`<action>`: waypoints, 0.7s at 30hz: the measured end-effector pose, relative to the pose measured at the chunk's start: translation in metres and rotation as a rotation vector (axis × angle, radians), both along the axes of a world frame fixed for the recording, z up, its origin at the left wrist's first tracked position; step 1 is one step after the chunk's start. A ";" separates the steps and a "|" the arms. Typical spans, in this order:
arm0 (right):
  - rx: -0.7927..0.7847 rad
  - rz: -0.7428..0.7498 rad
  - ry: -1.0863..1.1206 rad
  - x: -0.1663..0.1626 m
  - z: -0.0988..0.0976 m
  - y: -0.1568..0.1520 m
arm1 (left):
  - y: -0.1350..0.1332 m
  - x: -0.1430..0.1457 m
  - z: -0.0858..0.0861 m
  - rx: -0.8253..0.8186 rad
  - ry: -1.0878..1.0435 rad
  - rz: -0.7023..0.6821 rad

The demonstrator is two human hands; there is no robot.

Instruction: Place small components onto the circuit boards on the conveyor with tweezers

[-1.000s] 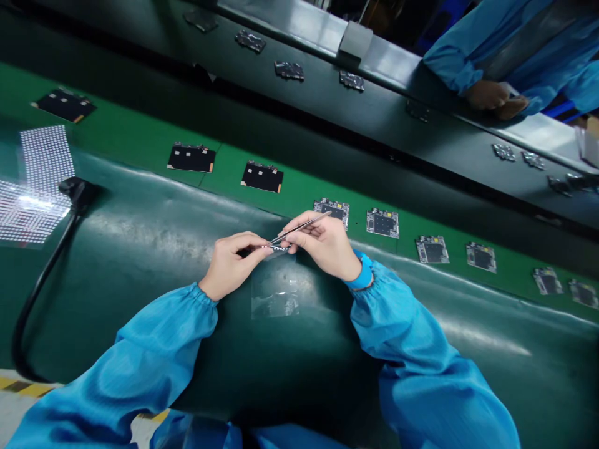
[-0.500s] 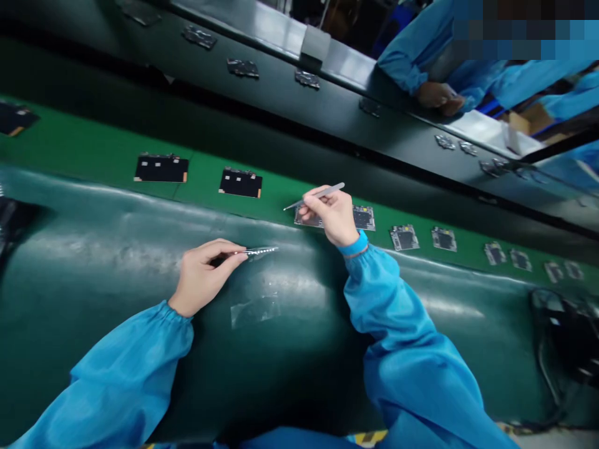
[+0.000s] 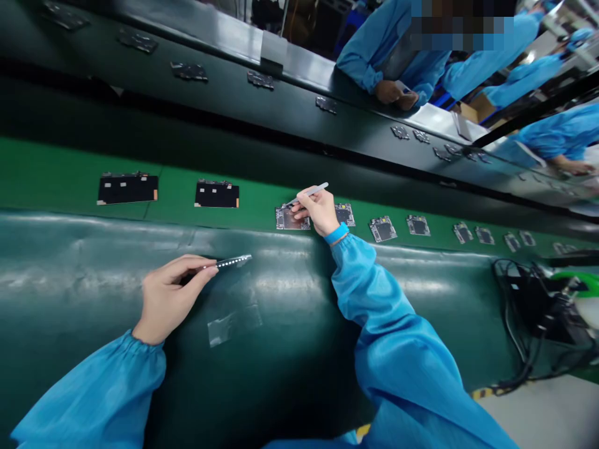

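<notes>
My left hand (image 3: 175, 293) pinches a thin strip (image 3: 234, 260) with a row of white dots, held above the green mat. Tweezers (image 3: 318, 189) rest in my right hand (image 3: 321, 209), closed around them like a pen. Their tip points down at a circuit board (image 3: 290, 218) on the green conveyor belt, and I cannot tell whether it touches. Part of that board is hidden by my fingers. Just right of it, partly behind my hand, lies another board (image 3: 345, 215). A clear plastic sheet (image 3: 234, 325) lies on the mat between my arms.
Two black panels (image 3: 128, 188) lie on the belt (image 3: 178, 215) to the left. Several circuit boards (image 3: 418, 225) line it to the right. Wrapped parts (image 3: 188, 70) sit along the far dark shelf. Across it, a co-worker's hands (image 3: 397, 93) hold something. Cables and a black device (image 3: 538, 312) stand at right.
The view has shifted, so most things sit farther left. My right hand has brought the tweezers' tip over the circuit board. The left hand still holds the dotted strip.
</notes>
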State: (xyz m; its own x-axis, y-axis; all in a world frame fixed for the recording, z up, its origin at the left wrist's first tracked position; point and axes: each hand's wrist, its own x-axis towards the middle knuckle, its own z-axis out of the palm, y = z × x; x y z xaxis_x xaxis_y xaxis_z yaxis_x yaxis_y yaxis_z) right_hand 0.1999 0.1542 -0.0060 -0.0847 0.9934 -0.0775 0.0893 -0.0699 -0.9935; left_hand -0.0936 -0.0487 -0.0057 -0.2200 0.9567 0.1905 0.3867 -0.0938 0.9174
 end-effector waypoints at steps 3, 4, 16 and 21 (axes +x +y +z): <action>0.003 -0.006 0.001 0.004 -0.002 0.000 | 0.000 0.000 -0.001 -0.003 -0.007 0.002; 0.007 -0.009 0.004 0.005 -0.002 0.000 | 0.000 -0.001 -0.001 -0.001 -0.007 0.001; 0.108 0.015 -0.093 0.019 -0.006 -0.013 | -0.002 -0.002 -0.003 0.004 0.027 0.019; 0.148 0.007 -0.142 0.026 -0.005 -0.021 | -0.002 -0.004 -0.007 -0.006 0.010 0.008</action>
